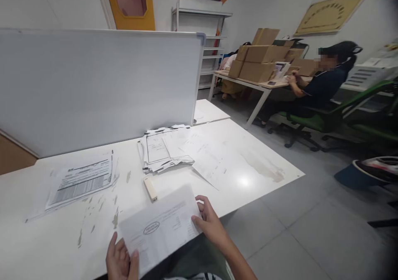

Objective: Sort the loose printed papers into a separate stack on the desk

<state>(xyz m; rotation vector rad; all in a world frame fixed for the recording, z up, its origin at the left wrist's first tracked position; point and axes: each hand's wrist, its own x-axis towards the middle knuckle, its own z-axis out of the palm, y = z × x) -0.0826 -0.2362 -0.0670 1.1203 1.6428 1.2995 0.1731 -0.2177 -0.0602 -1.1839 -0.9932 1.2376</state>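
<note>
A white printed sheet (164, 230) with an oval stamp mark is held between my two hands above the table's front edge. My left hand (120, 257) closes on its left end, thumb on top and fingers around the edge. At the right end, my right hand (209, 220) pinches the sheet between thumb and fingers. Whether it is one sheet or several together, I cannot tell. Just beyond it lies a small cream-coloured oblong object (150, 189), perhaps a stapler. Farther back is an untidy pile of papers (161, 149), with loose sheets (207, 159) spread to its right.
A stack of printed forms (85, 178) lies on the left of the white table (102, 247). A white divider board (102, 89) stands along the back. Another person (326, 81) sits at a desk with cardboard boxes (258, 60). A blue bin (357, 174) stands at right.
</note>
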